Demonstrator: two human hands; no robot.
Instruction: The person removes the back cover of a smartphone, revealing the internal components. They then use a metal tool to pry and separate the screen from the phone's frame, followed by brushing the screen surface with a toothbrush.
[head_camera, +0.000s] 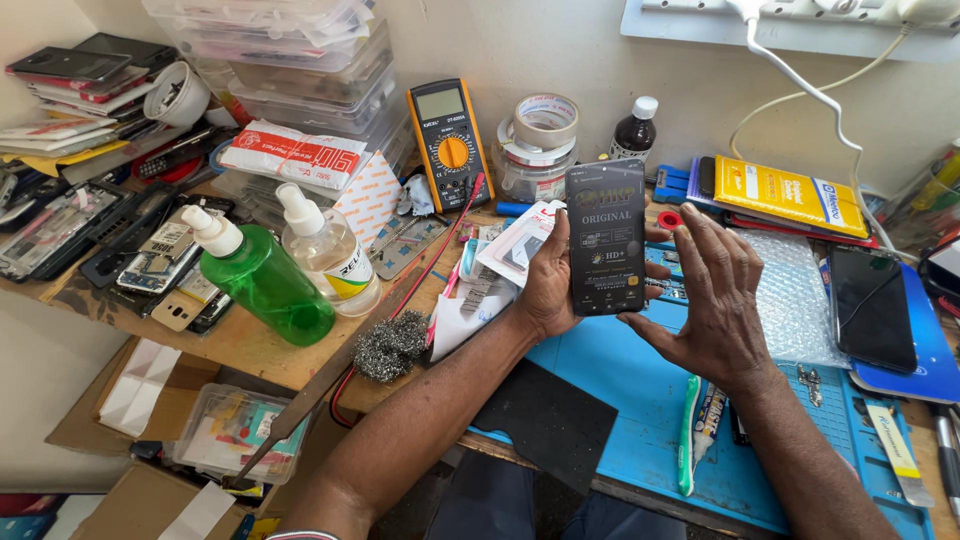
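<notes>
My left hand (545, 285) holds a flat black packet (605, 238) upright above the blue work mat (640, 400), thumb on its left edge. My right hand (712, 295) rests beside the packet's right edge with fingers spread, its fingertips touching the lower corner. A white-and-red card packet (520, 240) lies just behind my left hand. A black phone (872, 308) lies face up on the right of the mat.
A green spray bottle (262, 280) and a clear one (330, 250) lie on the wooden bench. A yellow multimeter (450, 140), tape rolls (545, 122), a dark bottle (635, 130), stacked plastic boxes (300, 60), steel wool (390, 345) and a toothbrush (690, 430) surround the mat.
</notes>
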